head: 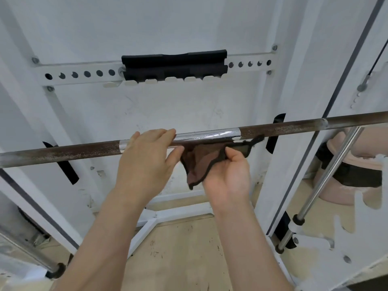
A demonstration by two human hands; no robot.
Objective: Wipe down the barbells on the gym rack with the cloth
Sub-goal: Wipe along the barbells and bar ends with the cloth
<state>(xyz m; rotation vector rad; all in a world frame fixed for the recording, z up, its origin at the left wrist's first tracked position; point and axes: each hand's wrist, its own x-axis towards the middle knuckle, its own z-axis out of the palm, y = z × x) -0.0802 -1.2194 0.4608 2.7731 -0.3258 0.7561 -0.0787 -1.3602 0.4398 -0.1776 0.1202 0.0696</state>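
Note:
A long barbell (277,129) runs across the view, rusty brown on its knurled parts and shiny chrome at its middle. My left hand (147,158) rests flat over the bar at the left end of the chrome section, fingers stretched out and together. Just below the bar my right hand (227,175) pinches a brown cloth (197,162) with a dark hem. The cloth's upper edge touches the underside of the bar, and its lower corner hangs down between my two hands.
White rack uprights (279,164) stand behind and to both sides. A perforated white crossbar with a black pad (174,64) is mounted above. A chrome guide rod (329,175) slants down at the right. Pink and black weight plates (352,164) sit at the far right.

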